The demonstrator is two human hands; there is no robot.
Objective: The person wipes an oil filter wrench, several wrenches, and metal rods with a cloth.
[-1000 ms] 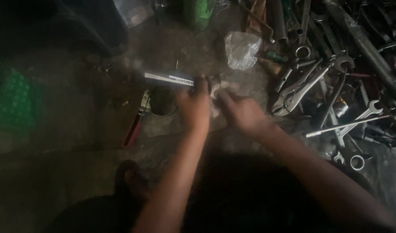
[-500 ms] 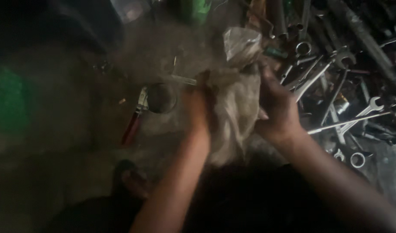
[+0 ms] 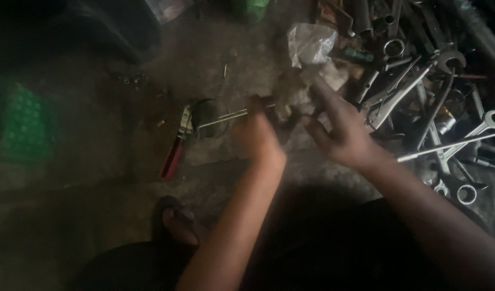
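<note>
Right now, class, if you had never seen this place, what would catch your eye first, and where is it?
The heap of metal spanners filling the right side stands out most. At centre, the left hand and right hand meet over a blurred rag-like bundle. Left of them a red-handled tool lies on the dusty floor.

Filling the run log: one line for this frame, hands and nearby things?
left hand: blurred, by thin rod | right hand: fingers spread, at crumpled rag | red-handled pliers on floor | wrench pile right
</note>
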